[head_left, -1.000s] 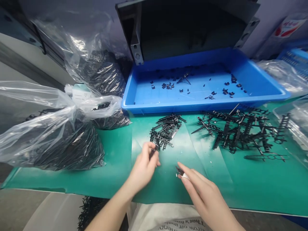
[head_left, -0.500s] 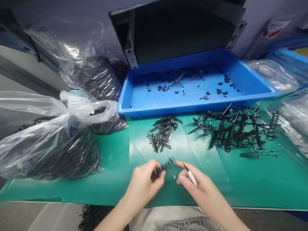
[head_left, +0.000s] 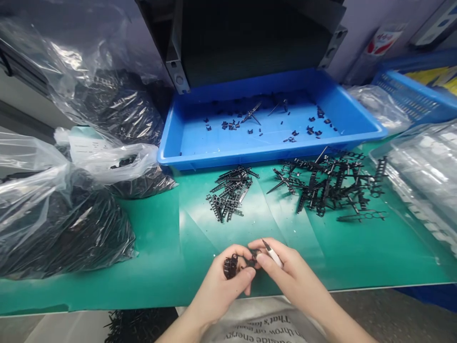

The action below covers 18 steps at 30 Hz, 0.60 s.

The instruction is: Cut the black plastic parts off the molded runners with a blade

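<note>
My left hand (head_left: pixel 228 278) is closed around a black plastic part (head_left: pixel 230 267) with a toothed, ladder-like look; the fingers cover much of it. My right hand (head_left: pixel 282 267) is closed too, with a slim pointed tool (head_left: pixel 274 257) lying across it, white-bodied with a dark tip aimed up and left. Its thumb and forefinger pinch a small dark piece (head_left: pixel 254 254) between the two hands. Whether that piece joins the part in my left hand is hidden. Beyond the hands lies a small pile of black ladder-shaped strips (head_left: pixel 230 190).
A larger tangle of black plastic frames (head_left: pixel 332 186) lies at the right. Behind is a blue tray (head_left: pixel 228 161) with scattered small black pieces. Clear bags of black parts (head_left: pixel 67 224) stand at the left, clear plastic trays (head_left: pixel 428 176) at the right, on the green tabletop (head_left: pixel 160 267).
My hands have come together, and the right finger and thumb now pinch a dark piece beside the left hand. The camera view has shifted slightly, moving the tray and piles leftward.
</note>
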Tool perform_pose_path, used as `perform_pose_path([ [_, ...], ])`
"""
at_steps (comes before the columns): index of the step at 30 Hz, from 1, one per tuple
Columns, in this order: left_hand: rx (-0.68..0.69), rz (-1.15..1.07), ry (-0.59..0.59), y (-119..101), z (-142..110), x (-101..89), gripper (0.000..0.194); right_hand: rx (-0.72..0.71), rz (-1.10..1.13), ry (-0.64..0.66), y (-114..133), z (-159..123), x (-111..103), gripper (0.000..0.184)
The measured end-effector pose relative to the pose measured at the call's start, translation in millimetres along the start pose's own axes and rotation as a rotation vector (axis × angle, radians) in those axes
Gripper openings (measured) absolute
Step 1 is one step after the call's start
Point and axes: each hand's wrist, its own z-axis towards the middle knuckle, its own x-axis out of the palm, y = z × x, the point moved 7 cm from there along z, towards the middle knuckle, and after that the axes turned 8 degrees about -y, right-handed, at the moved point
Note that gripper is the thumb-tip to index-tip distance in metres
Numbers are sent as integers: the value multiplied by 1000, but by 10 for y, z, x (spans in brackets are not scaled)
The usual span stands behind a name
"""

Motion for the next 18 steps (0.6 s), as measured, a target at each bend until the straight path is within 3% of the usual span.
perform_pose_path([
  [5,-28,-64,-65,-19,8,-55,25,-175,-276,-14,102,-128,-62,35],
  [18,21,43,-66,-56,-57,-53,22,-309,-535,21,199,-176,36,36],
])
